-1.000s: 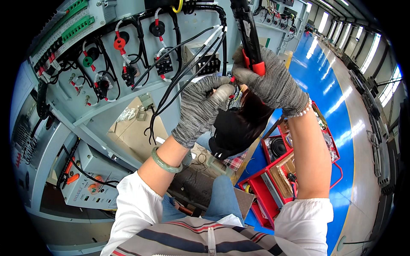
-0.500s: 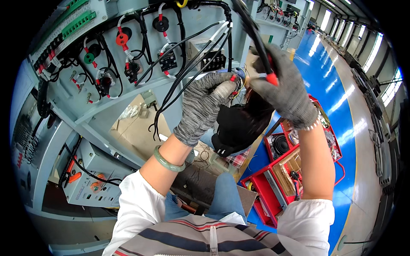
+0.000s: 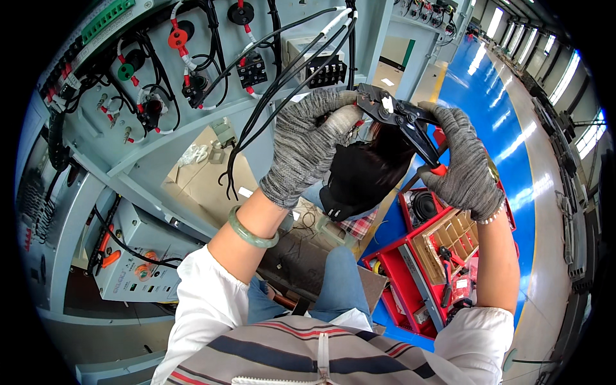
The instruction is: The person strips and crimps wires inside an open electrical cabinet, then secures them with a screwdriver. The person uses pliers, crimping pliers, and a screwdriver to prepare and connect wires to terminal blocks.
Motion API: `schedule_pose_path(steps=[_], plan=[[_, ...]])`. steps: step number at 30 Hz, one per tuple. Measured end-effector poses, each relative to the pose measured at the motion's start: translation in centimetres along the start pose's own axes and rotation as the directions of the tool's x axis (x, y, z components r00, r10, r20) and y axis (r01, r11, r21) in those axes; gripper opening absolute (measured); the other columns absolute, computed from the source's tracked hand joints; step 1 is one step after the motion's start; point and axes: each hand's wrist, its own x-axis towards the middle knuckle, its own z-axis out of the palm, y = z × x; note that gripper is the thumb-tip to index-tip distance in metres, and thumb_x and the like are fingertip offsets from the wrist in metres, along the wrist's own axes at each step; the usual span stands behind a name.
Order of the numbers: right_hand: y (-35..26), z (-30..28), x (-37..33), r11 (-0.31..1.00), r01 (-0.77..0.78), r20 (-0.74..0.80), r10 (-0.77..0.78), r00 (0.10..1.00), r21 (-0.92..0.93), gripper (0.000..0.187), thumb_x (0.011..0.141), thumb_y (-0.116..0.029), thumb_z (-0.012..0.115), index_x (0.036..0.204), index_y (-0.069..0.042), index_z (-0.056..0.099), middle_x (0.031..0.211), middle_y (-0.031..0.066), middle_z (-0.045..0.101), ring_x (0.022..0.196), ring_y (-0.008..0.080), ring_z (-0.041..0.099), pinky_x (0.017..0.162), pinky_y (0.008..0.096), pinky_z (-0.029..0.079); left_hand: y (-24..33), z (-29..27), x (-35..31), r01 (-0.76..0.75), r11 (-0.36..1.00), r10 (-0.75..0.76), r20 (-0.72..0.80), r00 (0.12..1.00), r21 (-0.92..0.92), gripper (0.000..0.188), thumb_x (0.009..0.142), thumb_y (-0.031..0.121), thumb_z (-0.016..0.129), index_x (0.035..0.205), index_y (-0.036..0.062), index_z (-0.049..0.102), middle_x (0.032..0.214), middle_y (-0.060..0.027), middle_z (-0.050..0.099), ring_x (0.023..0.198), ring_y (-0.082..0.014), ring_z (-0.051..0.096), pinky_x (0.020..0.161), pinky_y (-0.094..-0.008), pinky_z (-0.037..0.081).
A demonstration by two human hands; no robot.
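My right hand (image 3: 465,160), in a grey knit glove, is wrapped round the spread handles of crimping pliers (image 3: 407,122) with black arms and a red grip end. The head of the pliers is right at the fingertips of my left hand (image 3: 308,144), gloved alike and closed in a pinch. What that pinch holds is mostly hidden; a bit of red shows below the thumb tip. Several loose black wires (image 3: 253,122) with white sleeves hang down left of my left hand. A black terminal block (image 3: 326,72) is fixed just above it.
Behind my hands, a person in a black cap (image 3: 356,179) is close below. A grey panel (image 3: 147,38) with red, green and black fittings spans the upper left. A red toolbox (image 3: 401,263) stands open at right on the blue floor (image 3: 507,269). A grey control box (image 3: 138,256) sits lower left.
My right hand has moved down and right, turning the pliers from upright to nearly level. Their head now meets my left fingertips. The red piece seen there before is largely covered.
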Motion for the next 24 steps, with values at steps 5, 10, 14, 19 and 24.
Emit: schedule_pose_path(steps=[5,10,14,19,24], plan=[[0.2,0.2,0.0,0.999,0.037,-0.023,-0.038,0.999,-0.039,0.073,0.050,-0.009,0.066,0.120,-0.003,0.045,0.109,0.0196,0.049,0.107,0.0362,0.047,0.096,0.0402,0.036,0.2,-0.2,-0.1,0.044,0.995,-0.045,0.000,0.999,0.091,0.021,0.080,0.011,0.063,0.100,0.0049,0.065,0.088,-0.0039,0.065,0.081,-0.0099,0.058,0.075,-0.0247,0.046],[0.1,0.1,0.1,0.996,0.047,-0.012,-0.048,0.999,-0.081,0.074,0.050,-0.009,0.066,0.121,-0.002,0.045,0.110,0.0200,0.049,0.107,0.0361,0.047,0.097,0.0401,0.036,0.1,0.0,-0.1,-0.031,0.995,0.034,-0.025,0.999,0.091,0.017,0.081,0.012,0.063,0.096,0.0053,0.066,0.082,-0.0021,0.064,0.070,-0.0056,0.057,0.062,-0.0209,0.047],[0.4,0.1,0.1,0.999,0.031,0.010,-0.031,0.999,-0.021,0.067,0.054,-0.007,0.066,0.119,-0.003,0.047,0.108,0.0183,0.051,0.106,0.0350,0.048,0.096,0.0397,0.036,-0.1,0.2,-0.1,-0.103,0.987,0.107,-0.026,0.994,0.125,0.016,0.081,0.013,0.063,0.095,0.0056,0.066,0.081,-0.0023,0.064,0.069,-0.0054,0.056,0.062,-0.0208,0.047],[0.9,0.5,0.5,0.995,0.075,-0.064,-0.079,0.995,-0.060,0.060,0.058,0.000,0.065,0.116,-0.004,0.050,0.106,0.0172,0.052,0.104,0.0338,0.050,0.093,0.0396,0.040,-0.1,0.1,-0.5,-0.018,0.998,0.019,-0.019,1.000,0.061,0.016,0.081,0.014,0.063,0.095,0.0053,0.065,0.082,-0.0026,0.064,0.071,-0.0063,0.057,0.063,-0.0208,0.047],[1.9,1.5,0.7,0.994,0.073,-0.070,-0.079,0.994,-0.083,0.059,0.058,-0.007,0.068,0.114,-0.006,0.051,0.098,0.0160,0.055,0.093,0.0309,0.054,0.085,0.0381,0.044,0.2,0.2,-0.4,-0.051,0.991,0.053,-0.010,0.999,0.125,0.017,0.081,0.014,0.064,0.094,0.0050,0.065,0.083,-0.0026,0.063,0.071,-0.0071,0.057,0.065,-0.0213,0.047]])
